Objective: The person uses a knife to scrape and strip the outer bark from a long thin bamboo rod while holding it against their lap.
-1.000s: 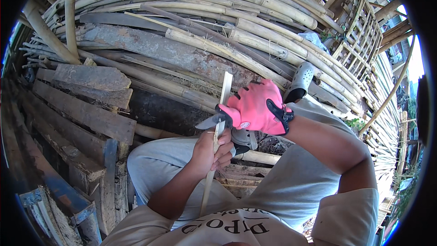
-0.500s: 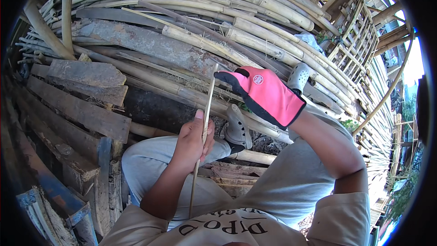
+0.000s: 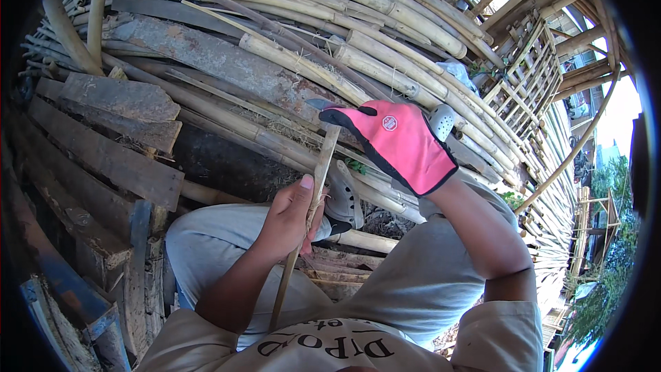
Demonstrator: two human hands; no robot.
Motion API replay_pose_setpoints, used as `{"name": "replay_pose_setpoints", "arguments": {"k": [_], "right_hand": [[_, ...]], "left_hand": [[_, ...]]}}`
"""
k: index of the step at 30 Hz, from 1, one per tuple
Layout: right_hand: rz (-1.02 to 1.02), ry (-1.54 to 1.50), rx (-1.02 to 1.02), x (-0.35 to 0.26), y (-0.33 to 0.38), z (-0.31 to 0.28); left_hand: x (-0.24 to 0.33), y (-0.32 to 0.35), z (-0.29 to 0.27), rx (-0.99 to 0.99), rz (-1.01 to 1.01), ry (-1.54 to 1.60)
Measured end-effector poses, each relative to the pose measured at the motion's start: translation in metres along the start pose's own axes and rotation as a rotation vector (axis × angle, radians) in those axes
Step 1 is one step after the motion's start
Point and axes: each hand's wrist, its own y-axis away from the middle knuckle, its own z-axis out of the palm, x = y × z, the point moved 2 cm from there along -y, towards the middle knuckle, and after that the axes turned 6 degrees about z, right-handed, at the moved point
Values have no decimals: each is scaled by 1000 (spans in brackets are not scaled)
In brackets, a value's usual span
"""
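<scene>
My bare left hand is closed round a thin bamboo strip, thumb laid along it. The strip slants from near my shirt up to my right hand, and frayed fibres hang beside my left fingers. A pink and black work glove covers my right hand, whose fingers are closed just above the strip's upper end. Past the gloved fingertips pokes a short grey blade, apparently of a knife; its handle is hidden in the glove.
Long bamboo poles lie stacked ahead, beside a weathered plank. Rough boards pile up on the left. A bamboo lattice stands at the far right. My clog-shod feet rest among the poles.
The strip has turned so its broader face shows, and its upper end now sits lower, below the gloved fingers. The grey blade has come into sight. The whole view has shifted slightly.
</scene>
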Motion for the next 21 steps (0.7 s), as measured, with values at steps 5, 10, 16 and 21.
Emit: {"name": "replay_pose_setpoints", "arguments": {"k": [5,10,16,21], "right_hand": [[63,-75,130,-7,1,8],[9,45,113,-1,-1,31],[14,70,111,0,4,45],[62,50,46,-1,11,45]], "left_hand": [[-4,-1,-2,-9,30,13],[-7,0,-2,-33,22,95],[-10,-1,-3,-20,24,86],[-17,-2,-4,-14,-11,74]]}}
